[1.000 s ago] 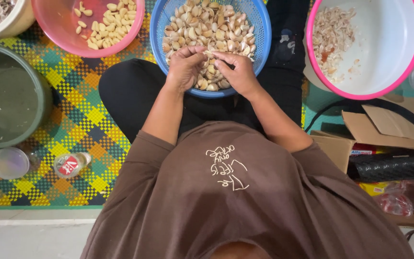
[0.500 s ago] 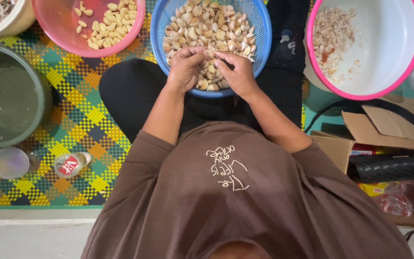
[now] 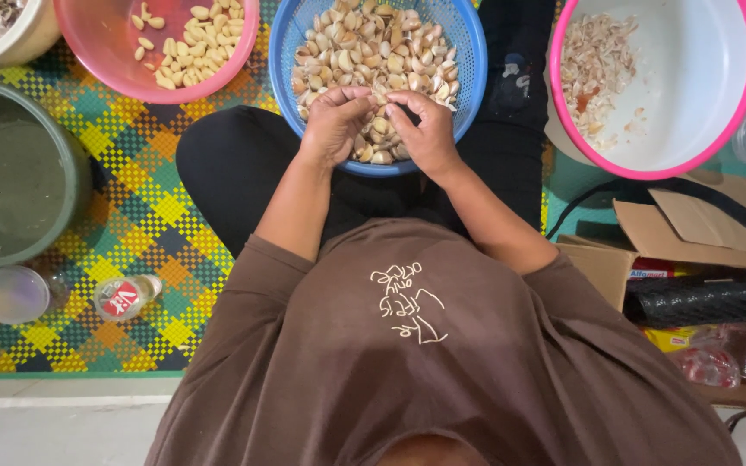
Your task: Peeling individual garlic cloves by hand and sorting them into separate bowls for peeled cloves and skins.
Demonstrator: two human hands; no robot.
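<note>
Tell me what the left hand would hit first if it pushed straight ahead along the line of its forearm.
Probably the heap of unpeeled garlic cloves in the round blue plastic basket: the left hand already hovers over its near part, pointing away from the body. Height above the cloves is unclear from this top view.

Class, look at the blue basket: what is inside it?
The blue basket holds unpeeled garlic cloves. The left hand and right hand cover the near cloves; the basket's bottom is hidden.
</note>
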